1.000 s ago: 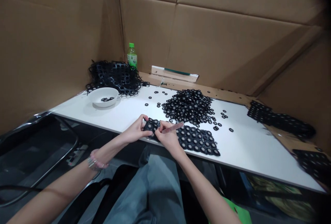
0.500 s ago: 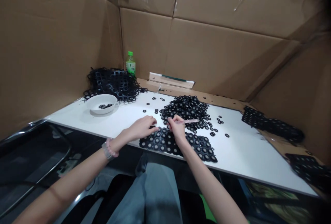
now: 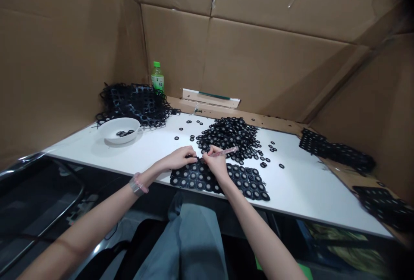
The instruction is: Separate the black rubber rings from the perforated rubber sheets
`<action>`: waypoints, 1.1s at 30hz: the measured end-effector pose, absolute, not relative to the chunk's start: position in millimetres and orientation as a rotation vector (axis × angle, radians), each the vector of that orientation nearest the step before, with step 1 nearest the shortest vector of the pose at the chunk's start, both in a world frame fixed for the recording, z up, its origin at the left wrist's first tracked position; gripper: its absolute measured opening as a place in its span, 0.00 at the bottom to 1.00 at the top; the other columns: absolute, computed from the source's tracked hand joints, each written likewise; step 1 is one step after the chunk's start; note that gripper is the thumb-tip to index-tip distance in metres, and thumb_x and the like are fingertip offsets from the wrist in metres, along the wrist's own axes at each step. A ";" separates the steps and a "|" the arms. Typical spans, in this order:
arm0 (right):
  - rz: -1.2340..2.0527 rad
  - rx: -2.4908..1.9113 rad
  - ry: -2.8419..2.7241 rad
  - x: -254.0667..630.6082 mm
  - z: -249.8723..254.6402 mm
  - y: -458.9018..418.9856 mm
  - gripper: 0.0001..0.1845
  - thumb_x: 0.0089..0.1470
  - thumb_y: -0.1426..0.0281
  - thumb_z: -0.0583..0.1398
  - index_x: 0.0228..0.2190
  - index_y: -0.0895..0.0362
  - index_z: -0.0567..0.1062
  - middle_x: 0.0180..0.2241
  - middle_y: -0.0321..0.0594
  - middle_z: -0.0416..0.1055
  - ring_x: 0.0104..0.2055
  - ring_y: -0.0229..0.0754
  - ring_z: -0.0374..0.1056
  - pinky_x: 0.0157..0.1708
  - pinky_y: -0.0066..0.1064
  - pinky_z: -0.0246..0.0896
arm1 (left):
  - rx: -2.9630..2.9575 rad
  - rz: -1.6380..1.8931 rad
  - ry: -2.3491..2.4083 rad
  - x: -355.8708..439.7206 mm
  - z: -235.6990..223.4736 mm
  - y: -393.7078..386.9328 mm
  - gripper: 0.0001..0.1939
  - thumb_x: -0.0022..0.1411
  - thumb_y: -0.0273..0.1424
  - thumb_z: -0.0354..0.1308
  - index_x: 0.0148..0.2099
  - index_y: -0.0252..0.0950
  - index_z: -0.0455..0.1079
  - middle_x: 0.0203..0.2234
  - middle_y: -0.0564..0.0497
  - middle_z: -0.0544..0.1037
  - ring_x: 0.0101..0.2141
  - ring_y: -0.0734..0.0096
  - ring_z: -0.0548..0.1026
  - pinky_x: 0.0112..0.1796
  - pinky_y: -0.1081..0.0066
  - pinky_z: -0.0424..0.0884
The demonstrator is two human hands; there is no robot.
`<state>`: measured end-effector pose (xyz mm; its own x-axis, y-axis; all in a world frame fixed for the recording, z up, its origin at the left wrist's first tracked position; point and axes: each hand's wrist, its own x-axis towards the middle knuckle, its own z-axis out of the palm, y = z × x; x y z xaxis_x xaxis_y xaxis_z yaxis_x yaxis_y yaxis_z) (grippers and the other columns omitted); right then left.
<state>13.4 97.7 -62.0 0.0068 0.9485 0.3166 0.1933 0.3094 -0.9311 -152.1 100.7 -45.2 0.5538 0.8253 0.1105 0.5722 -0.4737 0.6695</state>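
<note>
A black sheet set with rows of small black rings with pale centres lies along the front edge of the white table. My left hand is at the sheet's upper left edge, thumb and fingers curled together; whatever is between the fingertips is hidden. In my right hand is a slim, pinkish, see-through pen-like tool, its back end pointing up to the right. That hand's fingertips are low over the sheet's upper edge, close to the left fingers, and cover the tool's tip. A heap of loose black rings rises just behind both hands.
A white bowl with a few rings stands left on the table. Behind it are a tangle of black lattice sheets and a green-capped bottle. More black sheets lie at right. Cardboard walls enclose the table.
The whole view has shifted slightly. My left fingertips have come closer together at the sheet's edge, and my right hand with the pen-like tool has moved a little left, its tool tilted more upward.
</note>
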 end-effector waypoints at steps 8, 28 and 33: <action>0.767 -1.114 -1.550 9.1 -60.0 97.2 0.12 0.35 0.75 0.55 0.12 0.53 0.56 0.12 0.26 0.52 0.17 0.34 0.50 0.20 0.27 0.46 | 2.051 0.708 1.142 -150.6 -55.0 98.3 0.11 0.56 0.36 0.51 0.30 0.33 0.69 0.27 0.52 0.73 0.32 0.67 0.67 0.37 0.72 0.62; 0.903 -1.095 -1.452 15.5 -55.0 84.5 0.11 0.34 0.74 0.55 0.12 0.53 0.55 0.09 0.25 0.55 0.13 0.33 0.55 0.15 0.24 0.47 | 1.993 0.466 1.215 -157.6 -38.1 89.1 0.20 0.48 0.43 0.57 0.18 0.34 0.57 0.14 0.59 0.54 0.20 0.77 0.52 0.23 0.76 0.49; 0.924 -1.108 -1.503 14.1 -59.5 79.0 0.11 0.34 0.75 0.55 0.12 0.53 0.56 0.09 0.26 0.56 0.13 0.33 0.55 0.15 0.24 0.47 | 1.964 0.491 1.222 -158.0 -40.9 84.7 0.18 0.49 0.43 0.56 0.20 0.34 0.61 0.15 0.59 0.57 0.21 0.76 0.55 0.24 0.76 0.50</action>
<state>14.1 79.0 -59.5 -0.0690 0.9584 0.2769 0.1856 0.2850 -0.9404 -158.0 84.7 -40.9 0.4688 0.8808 -0.0669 0.5894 -0.2555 0.7663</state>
